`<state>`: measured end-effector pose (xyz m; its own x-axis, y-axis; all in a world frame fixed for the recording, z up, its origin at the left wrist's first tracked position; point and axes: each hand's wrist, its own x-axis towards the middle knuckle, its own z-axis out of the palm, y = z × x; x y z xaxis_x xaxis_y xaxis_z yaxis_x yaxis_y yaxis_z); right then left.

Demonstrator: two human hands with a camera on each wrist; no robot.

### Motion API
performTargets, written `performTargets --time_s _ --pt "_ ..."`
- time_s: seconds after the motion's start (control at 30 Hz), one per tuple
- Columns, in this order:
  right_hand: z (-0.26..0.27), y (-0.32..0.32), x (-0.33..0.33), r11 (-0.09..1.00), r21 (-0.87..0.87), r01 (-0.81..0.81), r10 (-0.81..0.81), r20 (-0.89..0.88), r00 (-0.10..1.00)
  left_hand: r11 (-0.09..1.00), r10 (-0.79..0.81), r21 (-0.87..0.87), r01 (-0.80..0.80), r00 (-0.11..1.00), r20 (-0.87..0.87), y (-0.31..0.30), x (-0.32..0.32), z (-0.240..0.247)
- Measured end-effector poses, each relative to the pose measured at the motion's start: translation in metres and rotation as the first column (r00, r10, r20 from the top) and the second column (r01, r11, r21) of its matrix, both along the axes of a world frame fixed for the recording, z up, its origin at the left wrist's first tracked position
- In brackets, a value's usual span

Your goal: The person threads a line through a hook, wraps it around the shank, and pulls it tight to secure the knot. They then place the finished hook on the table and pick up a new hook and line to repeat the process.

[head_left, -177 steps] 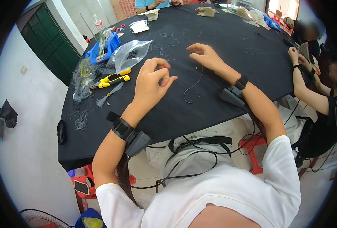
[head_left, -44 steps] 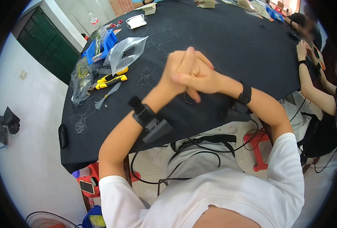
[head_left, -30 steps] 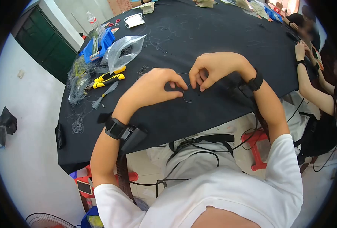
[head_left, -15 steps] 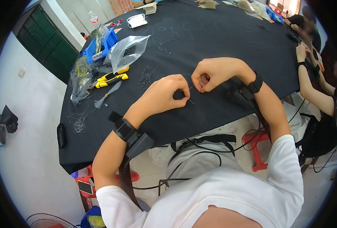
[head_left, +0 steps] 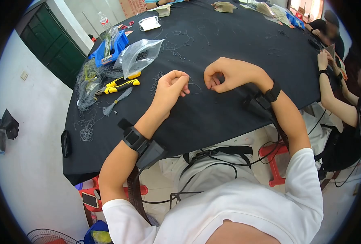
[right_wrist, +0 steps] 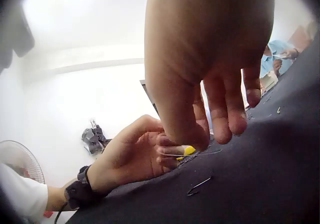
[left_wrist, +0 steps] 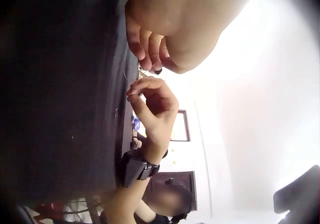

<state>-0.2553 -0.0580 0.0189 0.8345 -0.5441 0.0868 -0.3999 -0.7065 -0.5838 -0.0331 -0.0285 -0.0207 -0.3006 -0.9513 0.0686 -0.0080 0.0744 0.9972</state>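
Note:
In the head view my left hand (head_left: 173, 88) is over the table, its curled fingers pinching a thin grey fishing line. A loose loop of the fishing line (head_left: 198, 92) bows out from those fingers toward the right hand. My right hand (head_left: 234, 76) hovers just right of the loop, its thumb and index finger brought close together; I cannot tell whether they hold part of the line. In the right wrist view the line (right_wrist: 212, 152) passes under the right thumb, and a small dark fishing hook (right_wrist: 200, 185) shows against the black cloth below.
Left of the hands are a pile of hooks (head_left: 158, 81), yellow-black pliers (head_left: 123, 85), a bundle of line (head_left: 118, 101) and a plastic bag (head_left: 141, 57). Behind them stands a blue bin (head_left: 115, 49). Tangled line (head_left: 89, 83) lies farther left. Other people sit around the table.
The hands came together, then separated to either side of the line. In the last half second my left hand has turned upward and moved left with the line; the right has shifted slightly.

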Motion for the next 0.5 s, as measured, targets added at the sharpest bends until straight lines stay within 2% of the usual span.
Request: performTargets --time_s 0.1,0.2,0.3,0.4,0.5 --pt "-0.003 -0.002 -0.003 0.992 0.108 -0.06 0.069 -0.087 0.994 0.996 0.006 0.087 -0.001 0.998 -0.057 -0.002 0.0 -0.001" --pt "-0.006 -0.005 -0.001 0.984 0.138 -0.11 0.127 -0.118 0.985 0.99 0.015 0.138 -0.003 0.996 -0.09 -0.003 0.001 -0.002" --pt "-0.005 -0.004 0.0 0.98 0.181 -0.085 0.112 -0.149 0.982 0.988 0.018 0.157 0.0 0.993 -0.114 -0.004 0.002 -0.002" --pt "-0.007 0.0 0.002 0.988 0.142 -0.066 0.09 -0.175 0.98 0.99 0.017 0.139 0.001 0.991 -0.129 -0.003 -0.001 -0.002" --pt "-0.012 -0.001 0.009 0.991 0.099 -0.089 0.074 0.142 0.987 0.995 0.008 0.1 0.006 0.99 -0.14 -0.005 0.0 -0.006"
